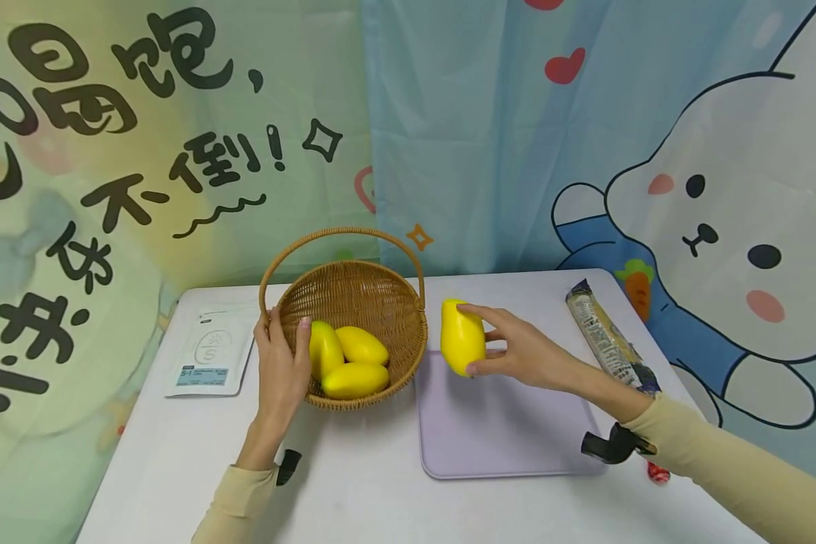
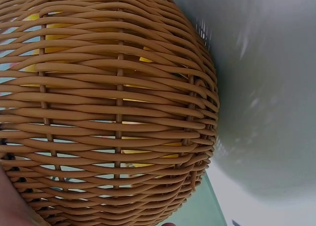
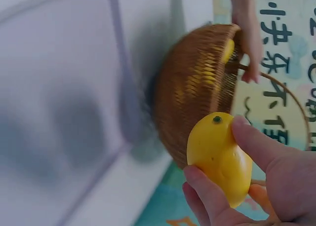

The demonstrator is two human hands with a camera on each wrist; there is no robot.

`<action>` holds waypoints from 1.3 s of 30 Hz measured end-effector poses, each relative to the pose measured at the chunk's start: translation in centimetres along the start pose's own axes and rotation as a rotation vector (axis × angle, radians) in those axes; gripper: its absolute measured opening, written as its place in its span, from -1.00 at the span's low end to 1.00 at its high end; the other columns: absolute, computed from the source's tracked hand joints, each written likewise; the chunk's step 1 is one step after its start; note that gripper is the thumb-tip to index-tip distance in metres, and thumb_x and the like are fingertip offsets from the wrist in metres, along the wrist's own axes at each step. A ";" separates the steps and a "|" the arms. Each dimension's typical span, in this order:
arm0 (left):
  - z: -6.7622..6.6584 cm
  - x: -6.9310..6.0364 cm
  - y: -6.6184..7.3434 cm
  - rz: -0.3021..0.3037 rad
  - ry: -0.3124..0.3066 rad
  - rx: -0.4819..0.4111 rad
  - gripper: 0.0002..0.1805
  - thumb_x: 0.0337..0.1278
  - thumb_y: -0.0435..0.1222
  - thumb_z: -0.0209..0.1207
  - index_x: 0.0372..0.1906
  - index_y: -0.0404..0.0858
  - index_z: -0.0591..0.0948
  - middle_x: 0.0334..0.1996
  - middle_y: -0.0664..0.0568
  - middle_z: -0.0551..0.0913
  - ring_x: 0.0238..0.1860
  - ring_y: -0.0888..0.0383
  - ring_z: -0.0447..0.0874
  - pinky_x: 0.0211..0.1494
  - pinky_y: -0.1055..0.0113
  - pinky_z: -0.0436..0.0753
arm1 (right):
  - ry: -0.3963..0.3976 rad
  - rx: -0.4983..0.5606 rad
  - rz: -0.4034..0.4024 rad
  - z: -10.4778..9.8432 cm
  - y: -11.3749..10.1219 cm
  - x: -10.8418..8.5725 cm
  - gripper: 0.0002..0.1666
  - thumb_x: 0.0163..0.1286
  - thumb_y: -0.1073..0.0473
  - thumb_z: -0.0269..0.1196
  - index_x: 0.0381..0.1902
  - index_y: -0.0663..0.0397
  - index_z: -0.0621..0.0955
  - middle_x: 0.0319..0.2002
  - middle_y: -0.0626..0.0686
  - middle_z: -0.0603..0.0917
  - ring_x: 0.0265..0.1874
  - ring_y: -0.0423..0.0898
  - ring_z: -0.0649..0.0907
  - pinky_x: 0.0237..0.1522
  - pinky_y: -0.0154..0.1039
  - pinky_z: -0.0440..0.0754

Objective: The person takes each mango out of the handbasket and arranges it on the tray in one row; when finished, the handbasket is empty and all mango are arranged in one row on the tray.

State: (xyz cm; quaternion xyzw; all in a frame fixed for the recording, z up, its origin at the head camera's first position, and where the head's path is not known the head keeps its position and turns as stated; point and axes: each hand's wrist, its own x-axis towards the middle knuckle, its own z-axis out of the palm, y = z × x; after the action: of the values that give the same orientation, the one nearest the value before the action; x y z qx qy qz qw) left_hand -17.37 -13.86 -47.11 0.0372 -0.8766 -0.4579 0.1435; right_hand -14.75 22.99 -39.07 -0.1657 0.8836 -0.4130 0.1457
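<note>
From my end, head cam, L to R: white pouch (image 1: 211, 347) lies flat on the table (image 1: 353, 491), just L of the basket. Next, the person's L hand (image 1: 282, 366) grips the L rim of the wicker basket (image 1: 353, 287), thumb inside, other fingers outside, bent round the edge nr the handle (image 1: 343, 231). L wrist cam gives me only a sliver of that hand, so can't tell finger pos there; it does show the outer weave close up w/ yellow bits thru the gaps. Inside the basket, head cam has three mangoes (image 1: 353, 381) bunched toward the L and front; R wrist cam gets the basket side-on and mostly hides them.

R of the basket, the R hand (image 1: 517, 344) pinches the held mango (image 1: 461, 340) btwn thumb and fingers, opened abt as wide as the fruit. It's up in the air by the far L corner of the lilac tray (image 1: 503, 431). Only R wrist cam shows me its dark green stem spot (image 3: 217, 120), plus soft shadows on the tray. Far R, head cam only: long snack pack (image 1: 608, 332) lying at an angle beyond the R forearm, and a small red item (image 1: 658, 473) partly hidden by the sleeve (image 1: 741, 468).
</note>
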 end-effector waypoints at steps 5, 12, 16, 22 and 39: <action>0.0 -0.1 0.0 -0.015 -0.010 -0.008 -0.12 0.52 0.19 -0.12 0.61 -0.33 0.05 0.57 -0.33 -0.03 0.54 -0.28 0.12 0.53 -0.20 0.22 | -0.039 0.003 0.057 2.8 2.4 0.4 0.07 0.22 0.01 0.51 0.59 -0.21 0.23 0.53 0.19 0.24 0.26 0.29 0.53 0.14 0.06 0.66; 0.1 -0.3 0.0 -0.017 -0.017 -0.004 -0.11 0.52 0.21 -0.15 0.62 -0.32 0.02 0.57 -0.35 -0.04 0.53 -0.30 0.13 0.53 -0.21 0.22 | -0.085 0.042 0.102 6.2 4.7 0.8 0.07 0.21 0.01 0.52 0.58 -0.13 0.24 0.52 0.14 0.30 0.18 0.21 0.60 0.11 0.06 0.66; 0.1 -0.4 0.0 -0.012 -0.015 -0.010 -0.11 0.52 0.20 -0.14 0.62 -0.32 0.02 0.57 -0.33 -0.03 0.55 -0.26 0.12 0.54 -0.18 0.23 | -0.086 0.038 0.120 7.4 5.5 0.8 0.06 0.20 0.00 0.53 0.57 -0.13 0.25 0.51 0.09 0.32 0.16 0.15 0.62 0.12 0.03 0.66; 0.0 -0.1 0.1 0.006 -0.004 -0.007 -0.12 0.53 0.19 -0.13 0.62 -0.34 0.02 0.56 -0.36 -0.02 0.53 -0.28 0.14 0.52 -0.19 0.25 | -0.082 0.023 0.105 7.9 5.6 0.6 0.06 0.21 -0.01 0.52 0.57 -0.08 0.25 0.50 0.13 0.33 0.15 0.15 0.61 0.13 0.07 0.65; -0.1 0.0 -0.1 -0.006 -0.004 -0.003 -0.11 0.52 0.20 -0.13 0.62 -0.32 0.03 0.56 -0.35 -0.03 0.53 -0.27 0.15 0.52 -0.19 0.25 | -0.059 -0.089 0.095 6.8 4.3 0.8 0.03 0.21 -0.03 0.52 0.55 -0.06 0.29 0.49 0.19 0.34 0.26 0.24 0.56 0.22 0.20 0.58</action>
State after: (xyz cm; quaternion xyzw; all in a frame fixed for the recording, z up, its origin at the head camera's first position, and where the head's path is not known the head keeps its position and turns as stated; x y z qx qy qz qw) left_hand -17.30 -13.98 -47.11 0.0386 -0.8759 -0.4599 0.1405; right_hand -13.52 20.61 -46.68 -0.1421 0.9033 -0.3609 0.1835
